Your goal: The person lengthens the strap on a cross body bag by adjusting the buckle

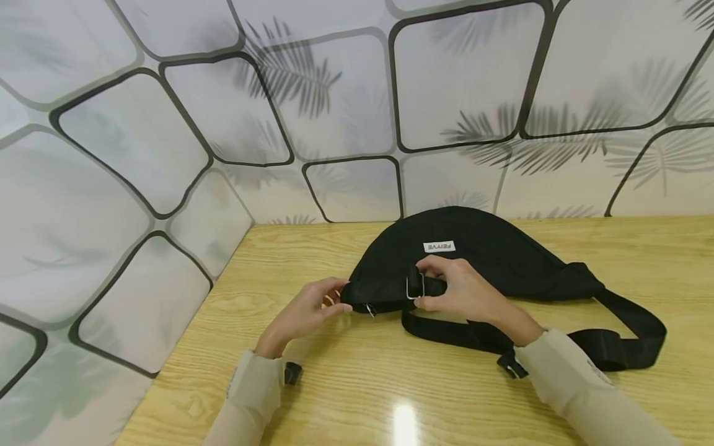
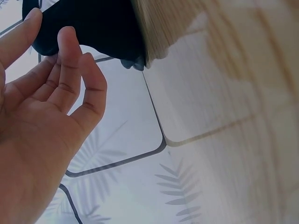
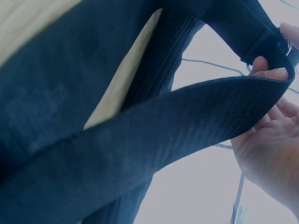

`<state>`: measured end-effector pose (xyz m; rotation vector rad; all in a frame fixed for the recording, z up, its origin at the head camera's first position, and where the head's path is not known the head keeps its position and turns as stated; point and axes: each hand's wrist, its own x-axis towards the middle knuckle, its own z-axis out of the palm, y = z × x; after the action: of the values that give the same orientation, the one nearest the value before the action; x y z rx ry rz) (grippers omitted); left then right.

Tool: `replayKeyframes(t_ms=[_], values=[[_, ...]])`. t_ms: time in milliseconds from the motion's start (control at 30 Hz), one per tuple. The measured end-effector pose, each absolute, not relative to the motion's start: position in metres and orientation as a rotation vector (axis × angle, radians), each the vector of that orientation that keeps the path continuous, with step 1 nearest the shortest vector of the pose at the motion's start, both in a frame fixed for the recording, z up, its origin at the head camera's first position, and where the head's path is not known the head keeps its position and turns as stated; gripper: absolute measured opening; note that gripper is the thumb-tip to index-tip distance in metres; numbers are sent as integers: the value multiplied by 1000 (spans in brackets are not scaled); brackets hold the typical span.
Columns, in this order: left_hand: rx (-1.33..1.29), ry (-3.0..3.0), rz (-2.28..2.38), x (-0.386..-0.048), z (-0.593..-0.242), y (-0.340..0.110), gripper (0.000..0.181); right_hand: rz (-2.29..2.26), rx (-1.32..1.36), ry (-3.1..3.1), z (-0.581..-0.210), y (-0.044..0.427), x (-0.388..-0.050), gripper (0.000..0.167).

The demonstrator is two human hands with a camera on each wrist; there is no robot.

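Note:
A black waist bag [image 1: 480,238] with a white label [image 1: 439,246] lies on the table, its curved side toward the wall. At the bag's left end, my left hand [image 1: 307,308] pinches the black fabric corner between thumb and fingers; the left wrist view shows this fabric [image 2: 100,28] at the fingertips. My right hand [image 1: 468,294] pinches the black strap beside a metal slider buckle [image 1: 415,287], in front of the bag. In the right wrist view the strap [image 3: 154,128] loops over the fingers. A zipper pull [image 1: 370,310] shows near the left end.
The strap's far part [image 1: 641,334] curls on the table at the right. A black clip [image 1: 512,367] lies by the right sleeve, and a small black piece [image 1: 292,373] by the left sleeve. A patterned wall [image 1: 351,189] borders the wooden table [image 1: 346,396] behind and at left.

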<state>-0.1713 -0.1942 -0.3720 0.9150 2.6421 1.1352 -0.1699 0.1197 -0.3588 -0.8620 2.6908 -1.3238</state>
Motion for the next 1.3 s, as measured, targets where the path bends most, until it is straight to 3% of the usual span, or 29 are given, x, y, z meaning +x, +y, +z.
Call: replayKeyframes(t_ms=[1300], values=[[924,2669,1064,-173,-375,-196,37,-1297,-878,2745,-363,152,-162,43]])
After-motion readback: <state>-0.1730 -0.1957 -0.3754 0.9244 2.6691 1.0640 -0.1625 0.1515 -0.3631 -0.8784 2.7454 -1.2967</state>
